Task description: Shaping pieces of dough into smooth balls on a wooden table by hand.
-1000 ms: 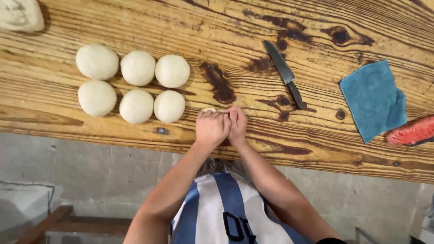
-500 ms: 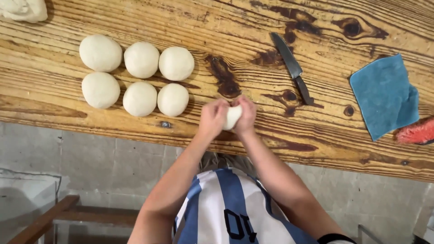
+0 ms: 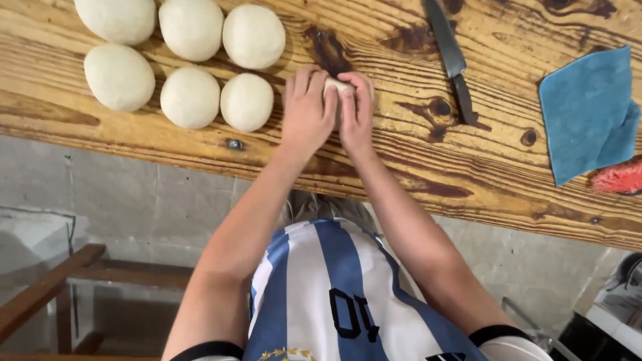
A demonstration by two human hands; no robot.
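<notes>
- The left hand (image 3: 306, 110) and right hand (image 3: 356, 113) are cupping together around one small dough piece (image 3: 336, 85), pinching it between the fingers on the wooden table (image 3: 401, 167).
- The dough piece is peeking out between the fingertips, equally close to both hands.
- Six dough balls (image 3: 190, 97) are sitting just left of the left hand.
- No containers are showing; a knife (image 3: 451, 60) and blue cloth (image 3: 585, 110) are lying to the right.

small pale dough piece (image 3: 336, 85) lies on the wooden table, mostly hidden, only its top showing.
</notes>
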